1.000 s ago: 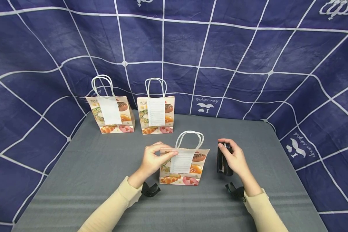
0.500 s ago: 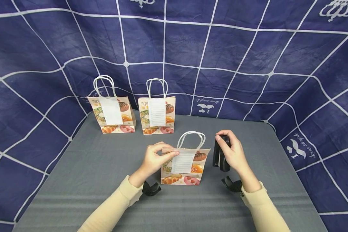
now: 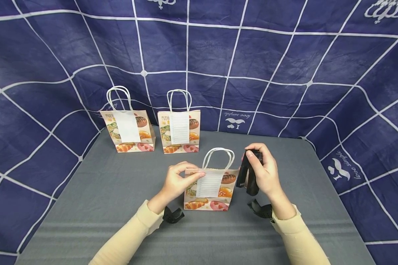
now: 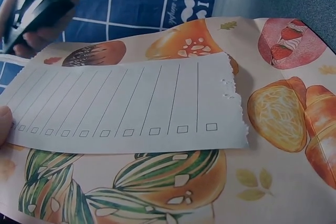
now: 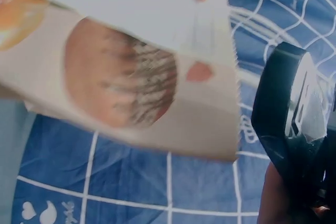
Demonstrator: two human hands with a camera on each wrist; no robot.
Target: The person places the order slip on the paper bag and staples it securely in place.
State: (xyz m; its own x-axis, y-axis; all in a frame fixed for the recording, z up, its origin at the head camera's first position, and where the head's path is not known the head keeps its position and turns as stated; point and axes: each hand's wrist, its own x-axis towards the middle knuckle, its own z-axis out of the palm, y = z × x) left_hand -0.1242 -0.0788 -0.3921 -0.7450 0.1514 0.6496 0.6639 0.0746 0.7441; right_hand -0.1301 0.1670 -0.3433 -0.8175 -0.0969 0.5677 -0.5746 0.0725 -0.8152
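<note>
A paper gift bag [image 3: 223, 202] with bread pictures and white twisted handles stands on the table in front of me. Against its front lies a lined paper slip [image 3: 208, 186], its checkboxes plain in the left wrist view. My left hand [image 3: 177, 182] pinches the slip and the bag's top edge at the left, thumb in front. In my right hand [image 3: 266, 171] I grip a black stapler [image 3: 248, 171], held tilted just right of the bag's upper right corner. The right wrist view shows the stapler [image 5: 283, 103] with its jaws apart, a small gap from the bag's edge.
Two similar bags stand at the back left: one with a blank white slip [image 3: 127, 127], the other with a lined slip [image 3: 180, 129]. A grey cloth [image 3: 268, 235] covers the table. Blue curtain [image 3: 268, 55] with white grid lines hangs behind and at the sides.
My right hand has raised the stapler and brought it leftward, close to the bag's right edge, with its angle turned. My left hand keeps its pinch on the bag and slip.
</note>
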